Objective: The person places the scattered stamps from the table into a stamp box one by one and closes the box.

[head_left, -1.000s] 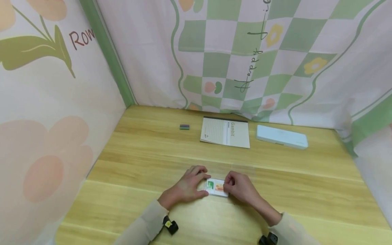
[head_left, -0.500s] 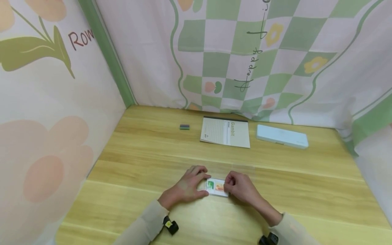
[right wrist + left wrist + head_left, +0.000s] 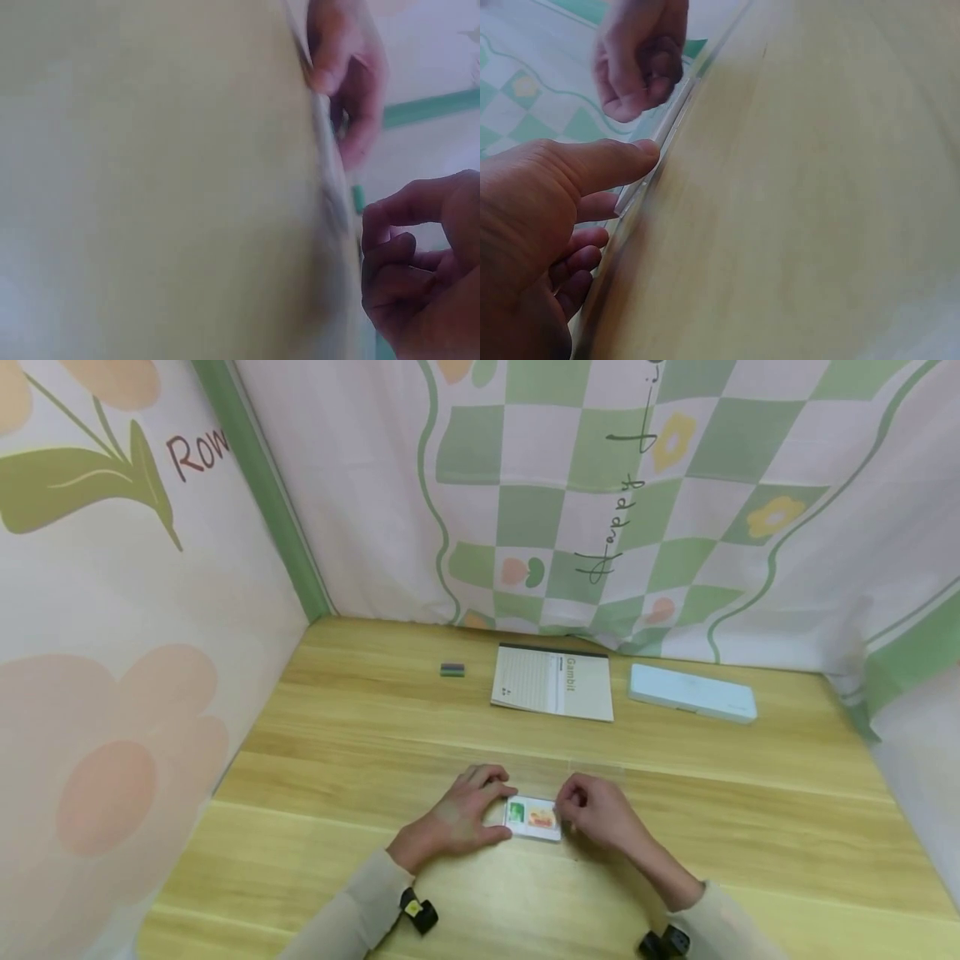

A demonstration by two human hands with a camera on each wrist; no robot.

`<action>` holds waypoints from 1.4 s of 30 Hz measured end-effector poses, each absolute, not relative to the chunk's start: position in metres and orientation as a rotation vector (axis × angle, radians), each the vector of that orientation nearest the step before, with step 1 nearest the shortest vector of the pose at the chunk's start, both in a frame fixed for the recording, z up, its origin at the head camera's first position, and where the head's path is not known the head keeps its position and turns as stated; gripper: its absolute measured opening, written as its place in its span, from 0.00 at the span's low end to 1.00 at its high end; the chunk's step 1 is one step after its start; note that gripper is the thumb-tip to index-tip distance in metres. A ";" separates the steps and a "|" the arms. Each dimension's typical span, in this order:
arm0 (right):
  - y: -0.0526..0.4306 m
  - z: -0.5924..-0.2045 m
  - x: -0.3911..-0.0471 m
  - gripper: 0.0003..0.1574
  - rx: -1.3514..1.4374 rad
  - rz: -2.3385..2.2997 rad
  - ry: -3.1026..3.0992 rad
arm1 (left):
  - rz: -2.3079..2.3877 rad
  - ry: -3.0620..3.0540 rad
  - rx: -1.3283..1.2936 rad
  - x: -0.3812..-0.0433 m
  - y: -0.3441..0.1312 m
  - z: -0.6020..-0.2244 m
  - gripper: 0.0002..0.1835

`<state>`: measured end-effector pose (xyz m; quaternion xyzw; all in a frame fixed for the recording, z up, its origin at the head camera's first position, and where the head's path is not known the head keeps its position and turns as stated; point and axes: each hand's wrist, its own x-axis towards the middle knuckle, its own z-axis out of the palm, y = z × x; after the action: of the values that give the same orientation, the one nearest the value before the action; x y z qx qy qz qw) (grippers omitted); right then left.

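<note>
A flat white card with a green picture and an orange picture lies on the table in front of me. My left hand holds its left end between thumb and forefinger; in the left wrist view the thumb lies along the near edge. Seen edge-on there, the card has some thickness and a clear rim. My right hand is at the card's right end, fingers curled in. In the right wrist view its curled fingers stand a little apart from the card, and nothing shows between them.
A faint clear sheet lies flat under and behind the hands. Farther back are a small purple-and-green block, a notebook and a pale blue case. Patterned curtains hang along the table's back and sides.
My right hand has shifted slightly right, off the card's right end, uncovering more of the orange picture. The left hand and the card stay nearly in place.
</note>
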<state>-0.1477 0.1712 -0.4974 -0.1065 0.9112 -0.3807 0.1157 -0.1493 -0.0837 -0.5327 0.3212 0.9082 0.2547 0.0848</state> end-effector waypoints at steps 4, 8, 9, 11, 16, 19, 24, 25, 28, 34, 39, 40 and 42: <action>0.191 -0.490 -0.160 0.10 -0.441 -1.006 2.841 | 0.755 2.711 0.960 -0.149 -0.083 -0.533 0.30; 0.214 -0.484 -0.168 0.33 -0.570 -0.759 2.929 | 0.751 2.709 0.946 -0.149 -0.083 -0.533 0.31; 0.219 -0.483 -0.169 0.38 -0.583 -0.692 2.927 | 0.752 2.708 0.940 -0.148 -0.083 -0.532 0.31; 0.227 -0.483 -0.170 0.43 -0.605 -0.602 2.905 | 0.758 2.708 0.938 -0.148 -0.083 -0.533 0.31; 0.238 -0.491 -0.170 0.40 -0.689 -0.521 2.904 | 0.767 2.705 0.936 -0.147 -0.082 -0.533 0.31; 0.240 -0.496 -0.172 0.37 -0.722 -0.528 2.920 | 0.764 2.711 0.931 -0.148 -0.083 -0.534 0.32; 0.232 -0.495 -0.169 0.38 -0.724 -0.595 2.926 | 0.771 2.714 0.935 -0.149 -0.083 -0.535 0.34; 0.229 -0.494 -0.167 0.38 -0.735 -0.614 2.924 | 0.777 2.714 0.943 -0.149 -0.084 -0.535 0.34; 0.214 -0.491 -0.160 0.40 -0.822 -0.643 2.914 | 0.797 2.710 0.967 -0.150 -0.085 -0.535 0.37; 0.186 -0.489 -0.147 0.40 -0.976 -0.607 2.883 | 0.829 2.713 0.996 -0.150 -0.087 -0.536 0.46; 0.174 -0.493 -0.143 0.40 -0.956 -0.629 2.846 | 0.830 2.718 1.002 -0.150 -0.086 -0.537 0.46; 0.172 -0.494 -0.142 0.40 -0.951 -0.637 2.843 | 0.830 2.717 1.005 -0.150 -0.086 -0.537 0.46; 0.170 -0.497 -0.141 0.39 -0.954 -0.632 2.844 | 0.826 2.717 1.009 -0.150 -0.086 -0.537 0.45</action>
<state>-0.1412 0.1704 -0.4973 -0.3109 0.9270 -0.2061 0.0380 -0.1503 -0.0861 -0.5368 0.3342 0.8997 0.2735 0.0640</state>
